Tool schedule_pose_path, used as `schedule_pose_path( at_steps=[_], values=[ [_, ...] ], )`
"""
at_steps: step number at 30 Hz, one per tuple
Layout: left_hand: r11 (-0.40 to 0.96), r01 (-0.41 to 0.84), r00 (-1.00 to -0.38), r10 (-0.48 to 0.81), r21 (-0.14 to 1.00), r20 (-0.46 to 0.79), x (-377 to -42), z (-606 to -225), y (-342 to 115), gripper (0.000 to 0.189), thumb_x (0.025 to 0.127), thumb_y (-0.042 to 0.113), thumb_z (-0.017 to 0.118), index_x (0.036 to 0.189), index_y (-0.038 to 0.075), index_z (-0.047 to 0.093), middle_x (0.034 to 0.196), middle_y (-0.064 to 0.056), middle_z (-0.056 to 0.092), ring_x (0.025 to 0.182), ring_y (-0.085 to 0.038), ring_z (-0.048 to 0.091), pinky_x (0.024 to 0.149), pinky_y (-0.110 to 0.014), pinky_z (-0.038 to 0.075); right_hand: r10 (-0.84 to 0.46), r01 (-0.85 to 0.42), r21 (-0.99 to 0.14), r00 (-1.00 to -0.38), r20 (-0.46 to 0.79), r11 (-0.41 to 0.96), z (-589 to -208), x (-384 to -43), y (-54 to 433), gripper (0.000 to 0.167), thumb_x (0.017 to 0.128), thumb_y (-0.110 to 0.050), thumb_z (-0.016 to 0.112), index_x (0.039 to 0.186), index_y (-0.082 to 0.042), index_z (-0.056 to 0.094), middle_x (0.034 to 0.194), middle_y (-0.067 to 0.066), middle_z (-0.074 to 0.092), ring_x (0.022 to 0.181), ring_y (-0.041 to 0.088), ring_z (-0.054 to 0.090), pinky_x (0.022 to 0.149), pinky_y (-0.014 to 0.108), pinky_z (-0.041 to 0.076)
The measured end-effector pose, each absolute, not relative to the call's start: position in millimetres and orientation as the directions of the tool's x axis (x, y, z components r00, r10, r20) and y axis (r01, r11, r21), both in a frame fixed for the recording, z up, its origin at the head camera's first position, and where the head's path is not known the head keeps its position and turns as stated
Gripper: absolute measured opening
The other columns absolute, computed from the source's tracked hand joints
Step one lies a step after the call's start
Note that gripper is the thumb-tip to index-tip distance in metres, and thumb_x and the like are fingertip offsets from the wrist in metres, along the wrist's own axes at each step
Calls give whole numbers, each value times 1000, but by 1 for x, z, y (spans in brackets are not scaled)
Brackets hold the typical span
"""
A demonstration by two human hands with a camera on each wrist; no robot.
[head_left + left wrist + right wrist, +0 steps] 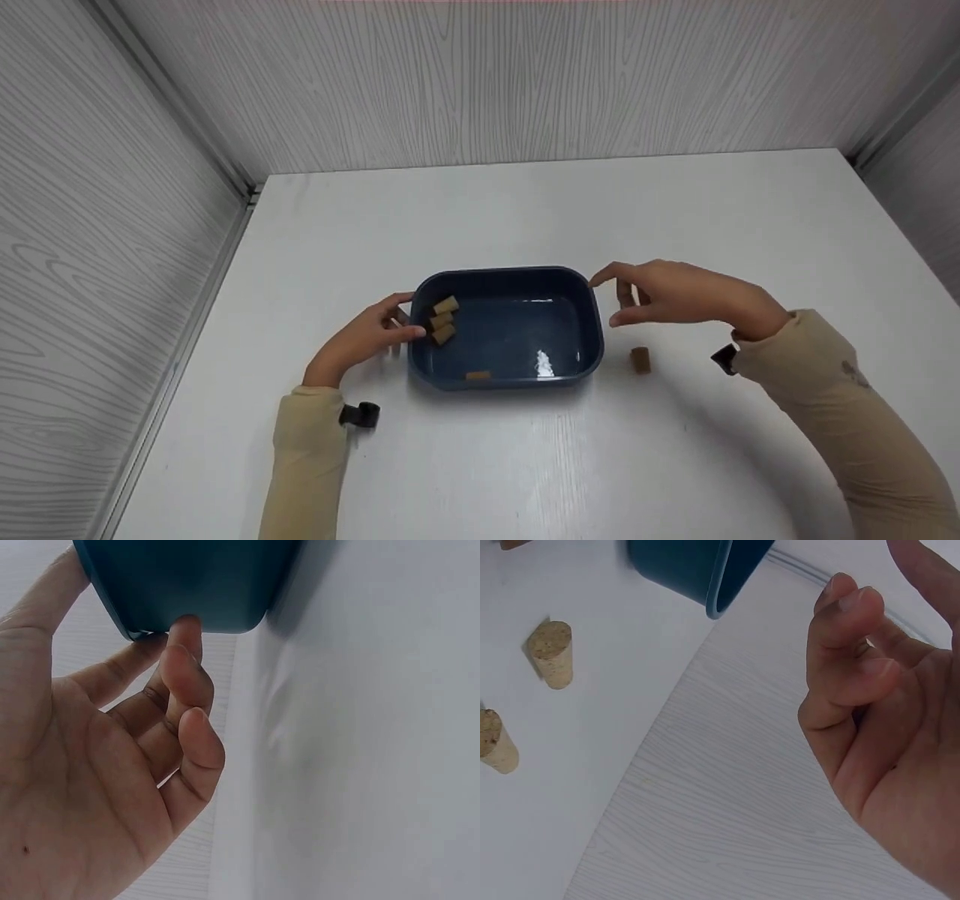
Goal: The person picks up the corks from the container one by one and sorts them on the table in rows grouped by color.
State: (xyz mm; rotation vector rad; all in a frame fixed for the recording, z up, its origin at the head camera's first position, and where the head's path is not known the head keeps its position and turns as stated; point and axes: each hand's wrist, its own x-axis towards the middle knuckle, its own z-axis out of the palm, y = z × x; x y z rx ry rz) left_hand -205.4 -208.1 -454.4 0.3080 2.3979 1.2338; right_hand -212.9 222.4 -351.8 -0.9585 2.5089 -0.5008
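Observation:
A dark blue rectangular tub point(517, 330) sits on the white table. My left hand point(360, 337) pinches its left wall, thumb over the rim and fingers outside; in the left wrist view the lower fingers curl beside the tub. Inside, several corks point(443, 319) lie together at the left wall, and another cork point(478, 375) is partly hidden by the near wall. My right hand point(679, 292) hovers by the right rim with bent, loose fingers and holds nothing; whether the index fingertip touches the rim, I cannot tell. One cork point(640, 360) rests on the table below that hand.
In the right wrist view, corks point(553, 652) stand on the white surface, with a brown piece point(514, 543) cut off at the corner. Pale wood-grain panels point(480, 82) enclose the table point(480, 217) at the back and sides.

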Motion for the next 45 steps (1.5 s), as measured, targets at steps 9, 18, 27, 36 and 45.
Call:
schedule_pose_path(
  at_steps=[9, 18, 27, 36, 45],
  values=[
    [585, -9, -885, 373, 811, -280, -202, -454, -208, 72, 88, 45, 68, 148, 20, 38, 109, -10, 58, 79, -24, 57, 67, -34, 44, -699, -548, -477, -678, -227, 687, -332, -227, 194, 47, 95, -34, 62, 138, -25, 45, 91, -1, 62, 63, 11, 59, 60, 29, 49],
    [581, 6, -881, 387, 814, -270, -203, -454, -208, 71, 88, 45, 68, 147, 20, 39, 108, -10, 57, 79, -21, 56, 67, -33, 43, -729, -611, -445, -666, -157, 654, -323, -239, 168, 46, 94, -31, 64, 136, -21, 48, 95, 0, 63, 70, 13, 60, 68, 31, 47],
    [593, 6, -882, 382, 805, -275, -203, -454, -210, 72, 89, 44, 67, 149, 18, 37, 110, -11, 58, 79, -23, 57, 67, -33, 44, -746, -610, -501, -656, -116, 614, -314, -251, 141, 46, 94, -29, 63, 137, -20, 47, 97, 3, 62, 72, 16, 60, 69, 32, 47],
    [592, -5, -884, 373, 806, -280, -204, -458, -211, 71, 88, 45, 67, 148, 19, 38, 110, -10, 58, 81, -23, 57, 68, -34, 45, -775, -634, -521, -627, -87, 571, -315, -256, 114, 46, 95, -30, 62, 137, -21, 48, 99, 4, 63, 76, 18, 61, 72, 33, 48],
    [600, -13, -886, 363, 800, -287, -205, -458, -214, 67, 89, 41, 67, 147, 21, 40, 109, -11, 58, 84, -24, 55, 70, -33, 44, -806, -658, -513, -579, -125, 552, -332, -255, 81, 44, 95, -30, 62, 136, -21, 49, 100, 3, 67, 84, 19, 63, 77, 35, 50]
  ],
)
